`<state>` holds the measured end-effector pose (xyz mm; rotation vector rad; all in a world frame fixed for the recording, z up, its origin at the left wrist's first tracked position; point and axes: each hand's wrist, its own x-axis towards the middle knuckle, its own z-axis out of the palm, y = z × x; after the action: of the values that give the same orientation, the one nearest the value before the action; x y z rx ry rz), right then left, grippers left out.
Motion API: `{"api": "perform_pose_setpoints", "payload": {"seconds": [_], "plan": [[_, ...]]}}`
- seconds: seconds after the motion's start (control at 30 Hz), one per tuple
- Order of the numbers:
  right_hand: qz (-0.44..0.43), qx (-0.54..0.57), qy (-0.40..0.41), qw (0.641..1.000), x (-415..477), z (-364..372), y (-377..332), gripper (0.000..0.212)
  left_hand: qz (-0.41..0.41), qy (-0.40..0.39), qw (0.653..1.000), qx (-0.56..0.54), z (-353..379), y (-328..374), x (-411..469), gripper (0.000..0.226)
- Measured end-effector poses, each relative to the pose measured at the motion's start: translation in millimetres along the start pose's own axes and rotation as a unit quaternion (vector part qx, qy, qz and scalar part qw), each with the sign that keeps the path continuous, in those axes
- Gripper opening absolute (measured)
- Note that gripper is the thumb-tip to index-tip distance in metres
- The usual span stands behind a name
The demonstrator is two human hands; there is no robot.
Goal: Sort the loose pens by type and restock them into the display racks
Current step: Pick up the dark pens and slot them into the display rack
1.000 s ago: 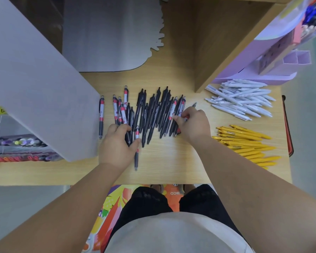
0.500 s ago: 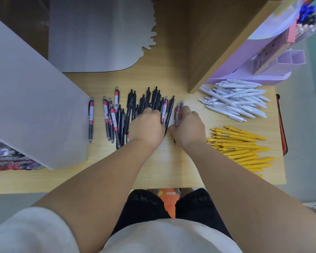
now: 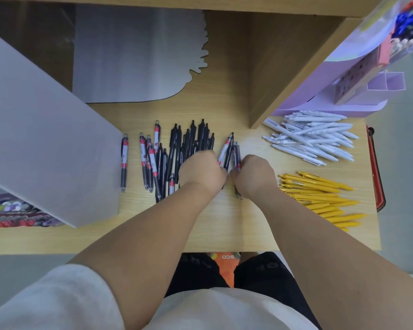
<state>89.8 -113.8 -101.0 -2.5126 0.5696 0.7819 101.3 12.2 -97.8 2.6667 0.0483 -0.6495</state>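
Observation:
Several black pens lie fanned on the wooden table, mixed with black pens that have red-and-white barrels. My left hand rests on the right part of that pile with curled fingers pinching a red-and-white pen. Right beside it, my right hand grips a small bunch of dark pens, pulled a little apart from the pile. White pens lie heaped at the right, with yellow pens below them.
A grey board slants over the table's left side, with a rack of coloured pens under it. A wooden shelf divider stands behind. A purple display rack holding blue and black pens sits at the far right. A red tray edge borders the table.
My left hand came from the pile's left end to its right end, next to my right hand. A small bunch of pens now sits separated at the right of the pile.

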Motion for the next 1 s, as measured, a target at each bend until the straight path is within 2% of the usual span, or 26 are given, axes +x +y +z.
{"api": "perform_pose_setpoints", "payload": {"seconds": [0.1,0.2,0.3,0.4,0.47,0.63,0.7,0.87,1.0], "plan": [[-0.012,0.043,0.032,0.999,-6,-11,1,0.018,-0.032,0.025,0.987,-0.158,-5,-5,-8,0.023],[-0.045,0.138,0.03,0.989,-21,-17,-7,0.02,-0.044,0.017,0.95,-0.309,-5,-20,-29,0.015],[-0.07,0.256,-0.046,0.963,-38,-11,-30,0.028,-0.114,0.001,0.894,-0.433,-5,-43,-52,0.01],[-0.106,0.261,-0.094,0.955,-45,7,-61,0.031,-0.176,-0.032,0.817,-0.549,-10,-65,-72,0.013],[-0.122,0.253,-0.113,0.953,-50,22,-87,0.031,-0.187,-0.039,0.783,-0.592,-20,-80,-81,0.017],[-0.122,0.314,-0.185,0.923,-53,48,-132,0.027,-0.206,0.038,0.683,-0.699,-42,-116,-92,0.016],[-0.131,0.306,-0.191,0.923,-51,56,-137,0.028,-0.199,0.043,0.685,-0.7,-43,-122,-93,0.015],[-0.144,0.278,-0.195,0.93,-48,66,-132,0.025,-0.193,-0.003,0.711,-0.676,-34,-124,-84,0.022],[-0.206,0.169,-0.162,0.95,-40,59,-127,0.046,-0.228,0.011,0.767,-0.6,-35,-122,-72,0.023]]}}
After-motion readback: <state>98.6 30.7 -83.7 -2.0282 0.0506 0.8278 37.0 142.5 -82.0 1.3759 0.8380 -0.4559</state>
